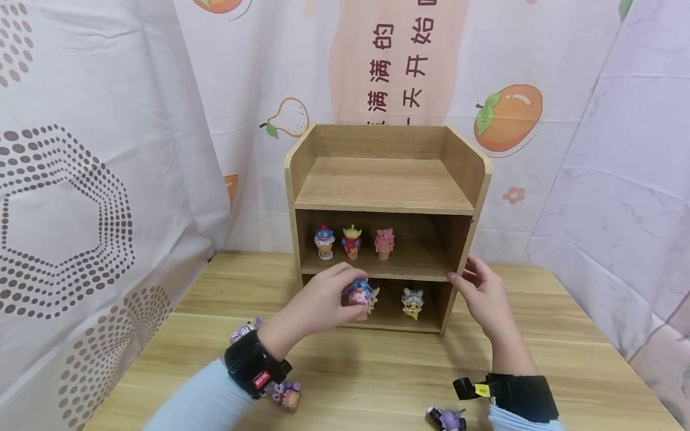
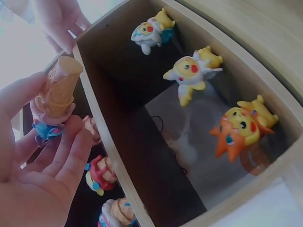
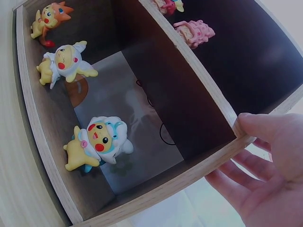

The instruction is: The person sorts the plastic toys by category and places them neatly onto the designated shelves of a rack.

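Just outside the lower compartment [image 1: 389,319]: the left hand [image 1: 324,300] holds a blue-headed ice-cream-cone figurine [image 1: 358,293] upright, cone downward, overlapping the white-eared Pikachu in the head view.
Left-hand grip: thumb and fingers pinch the figurine from opposite sides; the left wrist view shows the cone's flat base uncovered, a hold that probably leaves it free to stand.
Right side panel [image 3: 182,177]: the right hand [image 1: 484,297] pinches its front edge, thumb at the corner with the middle board [image 1: 388,276], fingers on the outer face; most likely this steadies the wooden shelf unit [image 1: 376,184].
Middle compartment [image 1: 415,258]: a blue red-topped cone figurine [image 1: 323,242], an alien cone figurine [image 1: 351,242] and a pink cone figurine [image 1: 384,243] stand in a row, apart, faces outward, presumably so that each can be seen.
Pikachu row: Pikachu in a white-and-teal hood [image 3: 106,142], white-eared Pikachu [image 3: 66,64] and orange-hooded Pikachu [image 3: 47,20] stand in the lower compartment, well spaced; the tiers seem sorted by kind.
Tabletop [image 1: 566,357]: one purple-and-white figurine [image 1: 245,329] sits partly hidden behind the left wrist, a purple tan-based figurine [image 1: 285,394] lies beside that forearm, and a purple-and-black figurine [image 1: 448,421] lies near the right wrist; their loose scatter suggests no deliberate order.
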A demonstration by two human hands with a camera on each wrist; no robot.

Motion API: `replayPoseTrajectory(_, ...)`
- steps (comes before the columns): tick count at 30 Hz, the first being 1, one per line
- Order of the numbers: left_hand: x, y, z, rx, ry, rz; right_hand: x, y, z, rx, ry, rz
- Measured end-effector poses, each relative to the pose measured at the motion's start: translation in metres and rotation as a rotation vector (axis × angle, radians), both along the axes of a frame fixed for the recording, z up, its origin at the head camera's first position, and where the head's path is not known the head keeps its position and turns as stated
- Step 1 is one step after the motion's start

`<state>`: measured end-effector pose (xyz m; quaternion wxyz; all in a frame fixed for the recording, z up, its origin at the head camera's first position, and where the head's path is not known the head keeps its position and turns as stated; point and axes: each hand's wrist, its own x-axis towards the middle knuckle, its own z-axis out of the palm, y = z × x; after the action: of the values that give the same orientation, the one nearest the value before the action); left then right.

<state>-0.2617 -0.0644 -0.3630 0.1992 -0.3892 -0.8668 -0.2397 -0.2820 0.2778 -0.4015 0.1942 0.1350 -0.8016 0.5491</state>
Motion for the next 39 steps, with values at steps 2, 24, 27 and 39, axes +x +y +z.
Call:
replayPoseTrajectory(2,-0.001,0.004,0.002,0.010,0.009,-0.009,0.000,0.000,0.000,-0.004,-0.002,0.001)
replayPoseTrajectory(24,-0.018,0.045,0.033,0.020,0.107,-0.007,0.000,0.000,0.000,0.002,-0.008,-0.004)
replayPoseTrajectory(27,-0.020,0.051,0.037,0.013,0.114,-0.013,0.001,0.000,0.000,0.001,-0.011,-0.003)
replayPoseTrajectory(39,-0.028,0.076,0.045,-0.067,0.109,-0.011,-0.001,-0.001,0.000,0.010,-0.006,-0.016)
